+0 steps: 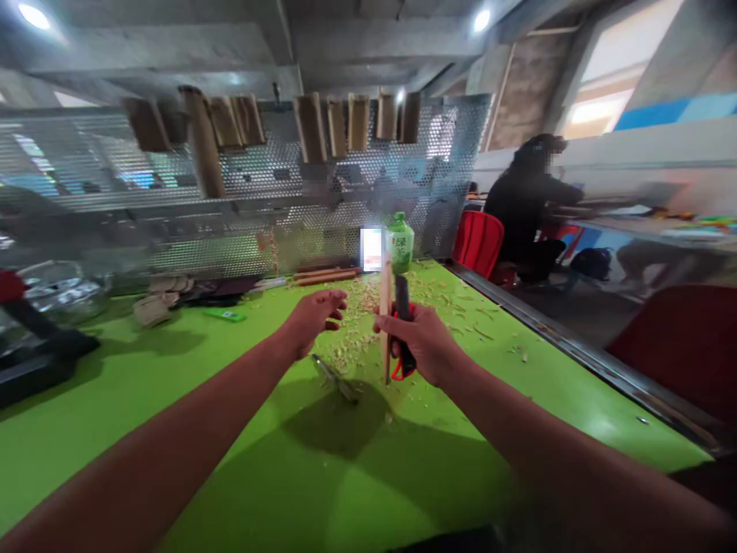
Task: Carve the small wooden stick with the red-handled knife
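The right hand (429, 338) is closed around a wooden stick (386, 296), which points to 12 o'clock, and a black-and-red tool (402, 292) just beside it. At its 9 o'clock, the left hand (314, 322) hovers with fingers loosely bent and spread. A slim tool (335, 379) lies at the right hand's 8 o'clock on the green table (74, 453). Pale shavings (351, 338) lie scattered between the hands; a green bottle (399, 250) stands at 11 o'clock from the right hand.

Bottle (401, 244): is showing "绿" above a blurred character.
Screen (371, 250): is glowing just left of the bottle, its contents blurred beyond reading.
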The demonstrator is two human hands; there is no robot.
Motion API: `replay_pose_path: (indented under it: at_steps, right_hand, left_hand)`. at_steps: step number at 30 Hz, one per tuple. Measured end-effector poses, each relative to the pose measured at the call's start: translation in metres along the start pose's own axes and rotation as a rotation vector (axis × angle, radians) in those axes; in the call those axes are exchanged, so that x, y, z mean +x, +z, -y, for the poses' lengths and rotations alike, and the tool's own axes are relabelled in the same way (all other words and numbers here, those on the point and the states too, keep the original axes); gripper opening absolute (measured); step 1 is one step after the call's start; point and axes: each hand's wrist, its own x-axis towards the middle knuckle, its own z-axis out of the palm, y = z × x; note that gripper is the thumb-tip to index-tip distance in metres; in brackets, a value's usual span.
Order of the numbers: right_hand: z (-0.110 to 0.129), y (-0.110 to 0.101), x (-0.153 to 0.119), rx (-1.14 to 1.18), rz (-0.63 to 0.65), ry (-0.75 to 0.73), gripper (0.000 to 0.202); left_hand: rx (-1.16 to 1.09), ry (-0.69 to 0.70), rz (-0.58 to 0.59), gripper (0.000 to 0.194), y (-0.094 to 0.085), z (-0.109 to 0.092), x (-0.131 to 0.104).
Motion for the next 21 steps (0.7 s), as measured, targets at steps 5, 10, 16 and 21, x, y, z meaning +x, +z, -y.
replay_pose_path:
  at_steps: [5, 10, 16, 21]
  right_hand:
    - [0.01, 0.064, -0.012, -0.084, 0.283, 0.031, 0.018]
    - [-0.013, 0.108, -0.002, -0.02, 0.272, -0.022, 0.019]
    - [-0.029, 0.111, 0.005, -0.061, 0.209, -0.045, 0.033]
    - [-0.024, 0.087, 0.02, -0.186, 0.15, -0.155, 0.034]
  left_hand:
    - [-0.502, 0.043, 0.206, 0.054, -0.003, 0.0, -0.067]
    - [-0.628, 0.069, 0.083, 0.038, -0.018, 0.004, -0.069]
    - [-0.704, 0.044, -0.26, 0.021, -0.042, -0.009, -0.056]
    - [-0.606, -0.042, -0.259, 0.014, -0.064, -0.015, -0.05]
